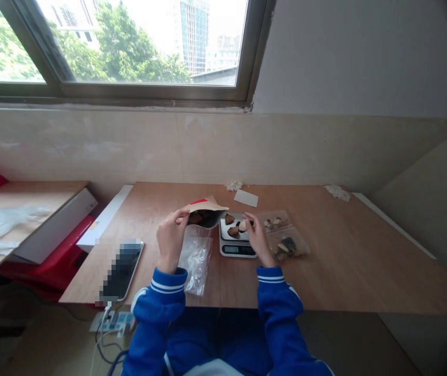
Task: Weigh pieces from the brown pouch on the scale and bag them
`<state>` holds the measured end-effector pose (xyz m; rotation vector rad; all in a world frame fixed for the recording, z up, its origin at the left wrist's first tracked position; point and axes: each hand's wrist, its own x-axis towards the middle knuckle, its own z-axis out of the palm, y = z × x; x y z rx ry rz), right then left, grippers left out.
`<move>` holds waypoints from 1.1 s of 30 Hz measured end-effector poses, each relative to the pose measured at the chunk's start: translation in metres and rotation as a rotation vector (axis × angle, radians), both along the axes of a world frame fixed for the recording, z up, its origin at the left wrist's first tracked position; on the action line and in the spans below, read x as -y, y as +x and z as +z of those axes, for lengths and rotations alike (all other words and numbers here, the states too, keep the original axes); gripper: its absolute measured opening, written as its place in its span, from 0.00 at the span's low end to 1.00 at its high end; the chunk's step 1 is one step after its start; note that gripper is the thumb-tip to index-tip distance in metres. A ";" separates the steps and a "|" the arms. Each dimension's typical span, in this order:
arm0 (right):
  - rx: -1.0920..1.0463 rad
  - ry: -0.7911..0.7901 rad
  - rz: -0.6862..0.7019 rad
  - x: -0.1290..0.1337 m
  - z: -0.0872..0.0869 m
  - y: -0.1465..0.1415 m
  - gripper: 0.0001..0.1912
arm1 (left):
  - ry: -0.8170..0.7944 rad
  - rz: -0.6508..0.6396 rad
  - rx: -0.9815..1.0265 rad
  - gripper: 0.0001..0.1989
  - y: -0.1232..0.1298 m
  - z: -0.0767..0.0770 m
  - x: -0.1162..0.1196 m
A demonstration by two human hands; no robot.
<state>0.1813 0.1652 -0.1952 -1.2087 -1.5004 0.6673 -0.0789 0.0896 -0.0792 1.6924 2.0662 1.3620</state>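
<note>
My left hand [171, 235] is closed on the edge of a kraft paper bag [208, 204], which is tilted with its mouth open toward me and brown pieces inside. Beside it, my right hand [258, 237] reaches over a small kitchen scale [223, 243], thumb and fingers pinched at a pale, dark-edged dried slice [242, 226]. Brown dried slices [233, 231] lie on the scale's plate. Right of the scale, partly behind my right hand, is a clear zip bag [297, 241] with more pieces in it. The scale's display is too small to read.
A clear plastic bag [197, 261] lies left of the scale. A phone or tablet [124, 271] with a cable is at the left edge. A white card [246, 198] and crumpled white scraps [337, 192] sit farther back. A power strip [119, 319] is below the table.
</note>
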 end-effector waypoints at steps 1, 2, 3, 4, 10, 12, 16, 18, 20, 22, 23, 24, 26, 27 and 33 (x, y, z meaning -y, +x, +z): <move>-0.061 -0.017 -0.053 -0.009 -0.005 0.004 0.24 | 0.001 -0.003 0.002 0.07 0.000 -0.001 0.001; -0.105 -0.043 -0.107 -0.019 -0.010 0.007 0.26 | 0.000 -0.008 0.004 0.07 0.000 -0.001 0.002; -0.131 -0.071 -0.155 -0.030 -0.013 0.010 0.27 | -0.002 -0.010 0.006 0.07 -0.001 -0.002 0.002; -0.138 -0.094 -0.189 -0.040 -0.015 0.012 0.28 | -0.004 -0.013 0.008 0.08 -0.001 -0.002 0.003; -0.051 -0.129 -0.133 -0.072 -0.013 0.011 0.22 | -0.007 -0.009 0.013 0.07 0.000 0.000 0.005; -0.018 -0.130 -0.115 -0.071 -0.009 0.010 0.19 | -0.016 -0.007 0.020 0.07 0.001 0.001 0.005; 0.036 -0.049 -0.176 -0.049 0.014 0.001 0.14 | -0.030 -0.020 0.043 0.07 0.000 0.000 0.006; 0.052 0.113 -0.238 -0.025 0.036 -0.010 0.11 | -0.029 -0.035 0.055 0.07 -0.001 -0.002 0.007; 0.022 0.266 -0.176 0.005 0.060 -0.027 0.10 | -0.024 -0.056 0.059 0.07 -0.001 -0.005 0.008; 0.088 0.330 0.073 0.035 0.080 -0.049 0.11 | -0.022 -0.070 0.051 0.07 -0.001 -0.008 0.009; 0.176 0.325 0.240 0.046 0.087 -0.060 0.13 | -0.021 -0.073 0.047 0.07 -0.001 -0.009 0.009; 0.268 0.297 0.358 0.055 0.091 -0.071 0.16 | -0.020 -0.073 0.043 0.08 -0.001 -0.011 0.010; 0.423 0.219 0.440 0.061 0.091 -0.091 0.20 | -0.018 -0.068 0.039 0.08 0.000 -0.013 0.013; 0.476 0.171 0.430 0.059 0.089 -0.100 0.22 | -0.017 -0.067 0.038 0.08 0.000 -0.015 0.014; 0.481 0.051 0.407 0.014 0.070 -0.139 0.13 | -0.001 -0.075 0.021 0.08 0.002 -0.022 0.023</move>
